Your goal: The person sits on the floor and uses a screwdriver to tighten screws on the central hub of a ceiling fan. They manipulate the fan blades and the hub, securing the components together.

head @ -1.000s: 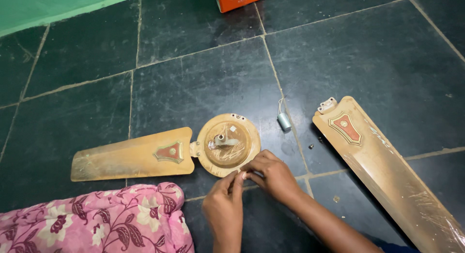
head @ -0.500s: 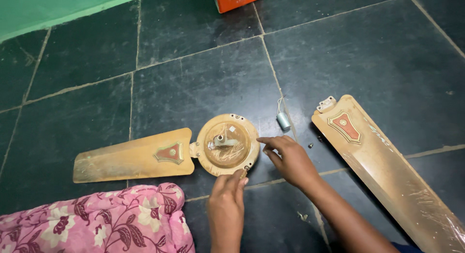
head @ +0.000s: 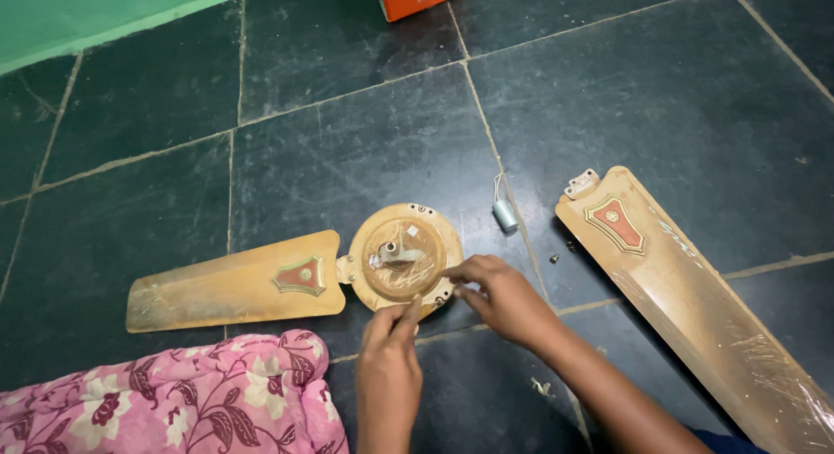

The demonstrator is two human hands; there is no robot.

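Since half a second ago, right hand [head: 504, 299] has drawn back to the fan hub [head: 405, 257]'s near rim, fingers pinched together beside left hand [head: 388, 343], whose fingertips press the rim.

The hub [head: 405, 258] lies on the floor [head: 365, 150], one blade [head: 234, 284] attached at its left. A loose blade [head: 695, 306] lies well right; between them, probably a capacitor [head: 505, 214].

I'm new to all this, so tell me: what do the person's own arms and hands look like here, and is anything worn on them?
Both are bare: the left hand and the right hand carry no gloves, and no rings, watch or bangles show. The forearms are uncovered too, with no sleeve down to the frame's lower edge. Only a small patch of blue cloth appears beside the right arm.
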